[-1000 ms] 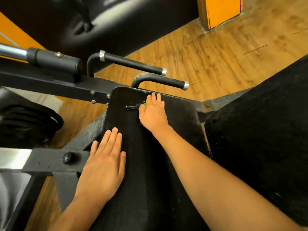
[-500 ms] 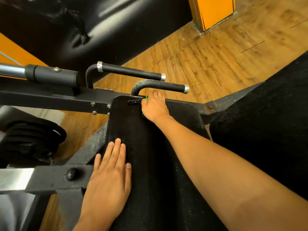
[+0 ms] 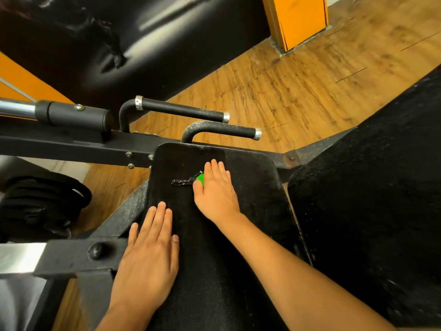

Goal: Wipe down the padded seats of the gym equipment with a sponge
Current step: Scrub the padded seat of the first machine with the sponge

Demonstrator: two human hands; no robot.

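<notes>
Head-worn view, looking down over black gym equipment on a wooden floor [image 3: 298, 91].

Far left: stacked black weight plates [image 3: 40, 201], with a chrome bar [image 3: 16, 108] above entering a black sleeve on the frame [image 3: 71, 144]. Just right of that, two curved black handles [image 3: 181, 109], one behind the other, silver-capped, beyond the far end of the pad.

Centre: a long black padded seat [image 3: 250, 182], running away from the camera. Left hand [image 3: 148, 256] flat on the seat's near left edge, palm down, fingers straight and together, gripping nothing.

Slightly right and farther along: right hand [image 3: 217, 194] pressed palm down on the seat, fingers extended and close together, covering a green sponge [image 3: 200, 179]. Only a sliver of green visible at the thumb side; sponge trapped between palm and pad. Immediately left of the sponge, a short wet dark streak [image 3: 181, 182] on the pad surface.

Far right: a second, larger black pad [image 3: 370, 199], separated from the first by a narrow gap. Top right: an orange pillar [image 3: 300, 17] standing on the floor.
</notes>
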